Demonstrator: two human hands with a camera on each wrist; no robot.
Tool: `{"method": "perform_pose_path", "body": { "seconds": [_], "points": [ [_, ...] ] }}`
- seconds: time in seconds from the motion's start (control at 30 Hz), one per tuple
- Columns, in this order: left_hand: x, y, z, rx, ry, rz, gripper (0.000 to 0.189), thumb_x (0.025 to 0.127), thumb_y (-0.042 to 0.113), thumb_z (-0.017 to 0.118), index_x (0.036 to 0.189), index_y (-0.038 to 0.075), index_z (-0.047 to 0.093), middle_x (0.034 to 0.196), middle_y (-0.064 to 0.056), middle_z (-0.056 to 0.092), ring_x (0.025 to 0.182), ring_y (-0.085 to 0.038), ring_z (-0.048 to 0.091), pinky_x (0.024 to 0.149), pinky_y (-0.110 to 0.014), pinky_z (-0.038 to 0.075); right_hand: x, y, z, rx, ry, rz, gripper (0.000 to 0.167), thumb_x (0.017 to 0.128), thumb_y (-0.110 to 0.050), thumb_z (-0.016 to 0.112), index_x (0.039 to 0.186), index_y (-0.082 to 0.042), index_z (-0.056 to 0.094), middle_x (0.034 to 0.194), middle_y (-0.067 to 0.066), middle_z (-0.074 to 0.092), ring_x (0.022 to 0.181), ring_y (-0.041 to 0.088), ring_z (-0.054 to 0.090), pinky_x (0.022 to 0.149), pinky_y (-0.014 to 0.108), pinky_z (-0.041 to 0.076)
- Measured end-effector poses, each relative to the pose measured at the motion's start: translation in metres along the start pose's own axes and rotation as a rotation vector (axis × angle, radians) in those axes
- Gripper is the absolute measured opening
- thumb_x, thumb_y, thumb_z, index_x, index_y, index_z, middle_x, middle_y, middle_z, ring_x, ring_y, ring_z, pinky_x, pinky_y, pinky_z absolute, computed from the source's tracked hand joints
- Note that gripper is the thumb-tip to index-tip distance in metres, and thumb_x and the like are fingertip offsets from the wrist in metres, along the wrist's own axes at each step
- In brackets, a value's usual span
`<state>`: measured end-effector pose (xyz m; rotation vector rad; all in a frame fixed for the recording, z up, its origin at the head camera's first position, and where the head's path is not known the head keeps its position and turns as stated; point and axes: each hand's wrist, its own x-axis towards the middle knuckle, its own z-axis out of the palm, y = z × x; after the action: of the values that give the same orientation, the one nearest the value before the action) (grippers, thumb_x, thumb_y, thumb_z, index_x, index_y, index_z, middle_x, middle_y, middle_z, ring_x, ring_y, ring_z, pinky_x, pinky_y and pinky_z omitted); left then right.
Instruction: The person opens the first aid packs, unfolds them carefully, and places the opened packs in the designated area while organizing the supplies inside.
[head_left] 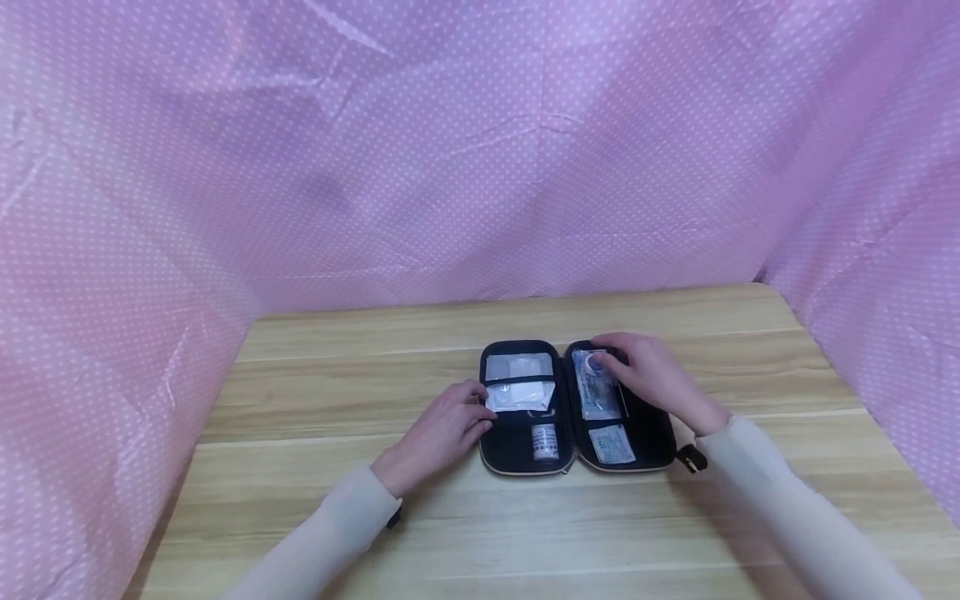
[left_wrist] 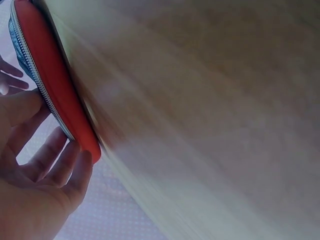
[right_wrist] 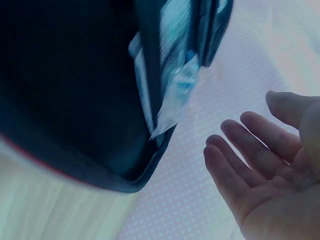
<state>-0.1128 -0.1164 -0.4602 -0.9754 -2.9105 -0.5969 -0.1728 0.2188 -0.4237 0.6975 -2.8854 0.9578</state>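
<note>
An unfolded zip case (head_left: pixel 517 458), black inside with a red outer shell (left_wrist: pixel 55 75), lies on the table. Its left half holds flat clear-wrapped packets (head_left: pixel 519 395) under straps and a small wrapped roll (head_left: pixel 545 442). A long clear-wrapped packet (head_left: pixel 597 396) and a small white packet (head_left: pixel 612 445) are strapped into the right half. My left hand (head_left: pixel 447 429) touches the case's left edge, fingertips right at the zipper rim. Over the upper part of the right half hovers my right hand (head_left: pixel 651 371), fingers loosely bent with nothing in them in the right wrist view.
The wooden table (head_left: pixel 337 367) has a far edge close behind the case. Pink dotted cloth (head_left: pixel 465 167) hangs behind and at both sides. A black strap piece (head_left: pixel 692 457) shows next to the right sleeve (head_left: pixel 780 492).
</note>
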Motion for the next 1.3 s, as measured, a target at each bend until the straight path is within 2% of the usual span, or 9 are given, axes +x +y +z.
{"method": "perform_pose_path", "body": {
  "seconds": [0.27, 0.53, 0.73, 0.87, 0.97, 1.13, 1.3],
  "points": [
    [0.003, 0.000, 0.001, -0.019, 0.033, 0.006, 0.012, 0.097, 0.016, 0.074, 0.102, 0.010, 0.083, 0.122, -0.009, 0.065, 0.110, -0.024, 0.060, 0.099, -0.041, 0.051, 0.014, 0.008, 0.005, -0.085, -0.105, 0.036, 0.030, 0.100, -0.011, 0.068, 0.125, 0.007, 0.070, 0.118, 0.023, 0.072, 0.106, 0.037, 0.069, 0.097, 0.057, 0.053],
    [0.007, 0.000, 0.000, -0.024, 0.043, -0.017, 0.007, 0.095, 0.017, 0.077, 0.096, 0.012, 0.082, 0.116, -0.006, 0.066, 0.104, -0.023, 0.061, 0.095, -0.040, 0.052, 0.018, 0.011, 0.012, -0.156, -0.152, 0.012, 0.032, 0.094, -0.008, 0.074, 0.122, 0.008, 0.070, 0.114, 0.024, 0.073, 0.108, 0.041, 0.068, 0.096, 0.058, 0.053],
    [0.009, 0.001, 0.000, -0.023, 0.028, -0.050, 0.008, 0.095, 0.018, 0.077, 0.095, 0.012, 0.082, 0.116, -0.006, 0.066, 0.102, -0.022, 0.060, 0.095, -0.039, 0.052, 0.019, 0.010, 0.010, -0.181, -0.159, -0.012, 0.033, 0.091, -0.006, 0.076, 0.120, 0.008, 0.070, 0.106, 0.019, 0.071, 0.099, 0.036, 0.067, 0.090, 0.055, 0.055],
    [0.010, 0.001, 0.000, -0.031, 0.027, -0.057, 0.008, 0.095, 0.018, 0.078, 0.095, 0.011, 0.083, 0.116, -0.007, 0.066, 0.102, -0.022, 0.061, 0.094, -0.039, 0.052, 0.017, 0.008, 0.007, -0.152, -0.149, 0.013, 0.036, 0.087, -0.004, 0.078, 0.119, 0.009, 0.070, 0.103, 0.018, 0.067, 0.092, 0.031, 0.064, 0.085, 0.052, 0.055],
    [0.011, 0.001, 0.000, -0.035, 0.027, -0.065, 0.008, 0.094, 0.017, 0.078, 0.095, 0.011, 0.083, 0.115, -0.006, 0.066, 0.102, -0.022, 0.061, 0.094, -0.039, 0.052, 0.015, 0.006, 0.004, -0.109, -0.146, 0.049, 0.031, 0.086, -0.005, 0.079, 0.114, 0.007, 0.071, 0.098, 0.014, 0.066, 0.087, 0.027, 0.062, 0.081, 0.050, 0.055],
    [0.011, 0.001, 0.001, -0.041, 0.026, -0.080, 0.008, 0.095, 0.018, 0.078, 0.094, 0.012, 0.083, 0.116, -0.006, 0.066, 0.102, -0.022, 0.061, 0.094, -0.038, 0.052, 0.011, 0.002, 0.000, -0.024, -0.148, 0.102, 0.020, 0.089, -0.009, 0.079, 0.105, 0.002, 0.073, 0.091, 0.007, 0.067, 0.083, 0.023, 0.061, 0.079, 0.047, 0.054],
    [0.010, 0.001, 0.001, -0.046, 0.033, -0.078, 0.007, 0.094, 0.018, 0.078, 0.094, 0.012, 0.083, 0.115, -0.006, 0.066, 0.102, -0.022, 0.061, 0.094, -0.038, 0.052, 0.006, 0.000, -0.001, 0.006, -0.143, 0.119, 0.020, 0.092, -0.012, 0.078, 0.107, 0.001, 0.072, 0.090, 0.005, 0.070, 0.082, 0.020, 0.063, 0.079, 0.046, 0.056]
  ]
}}
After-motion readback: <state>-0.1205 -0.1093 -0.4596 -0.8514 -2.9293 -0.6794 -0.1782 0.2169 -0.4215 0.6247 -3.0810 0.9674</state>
